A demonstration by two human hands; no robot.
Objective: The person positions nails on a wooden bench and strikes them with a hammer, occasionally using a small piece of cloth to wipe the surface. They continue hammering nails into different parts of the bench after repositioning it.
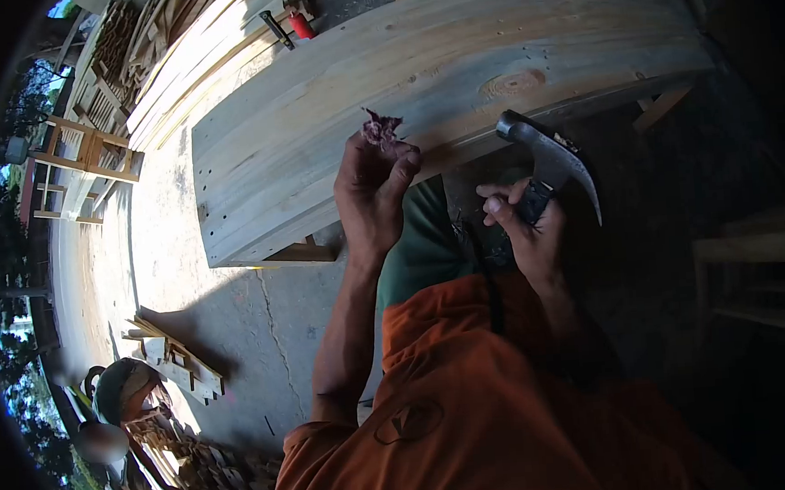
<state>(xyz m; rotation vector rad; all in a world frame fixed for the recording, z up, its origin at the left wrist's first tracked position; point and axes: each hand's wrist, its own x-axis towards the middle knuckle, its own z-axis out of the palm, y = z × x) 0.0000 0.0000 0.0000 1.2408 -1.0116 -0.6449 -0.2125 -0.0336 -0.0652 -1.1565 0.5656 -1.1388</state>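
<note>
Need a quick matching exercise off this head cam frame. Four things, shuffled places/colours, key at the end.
Things
1. Hammer
2. Crumpled purplish scrap
3. Small red object
4. Shirt

Places or colours
A. By the far edge of the wooden table
B. Orange
C. Held in the right hand
D. Held in the left hand

Pairs: 1-C, 2-D, 3-A, 4-B
</note>
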